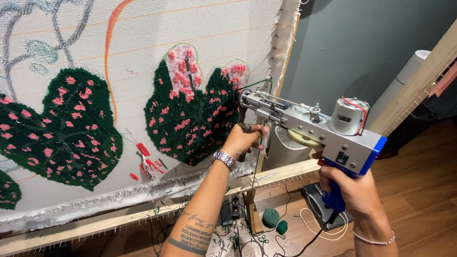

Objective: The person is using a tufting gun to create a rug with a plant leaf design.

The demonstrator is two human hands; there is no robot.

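A silver and blue tufting gun (309,124) is pressed nose-first against white backing cloth (143,38) stretched on a wooden frame (285,172). My right hand (350,188) grips its blue rear handle. My left hand (243,139), with a metal watch on the wrist, wraps the front handle under the gun's nose. The needle meets the right edge of a dark green tufted leaf with pink spots (190,112). A second spotted leaf (66,126) lies to the left. Green yarn (257,84) feeds into the gun's tip.
Two balls of green yarn (271,217) lie on the wooden floor under the frame, beside a power strip (228,209) and loose cables. A white cylindrical appliance (400,78) stands by the grey wall. Another wooden frame edge (419,78) leans at the right.
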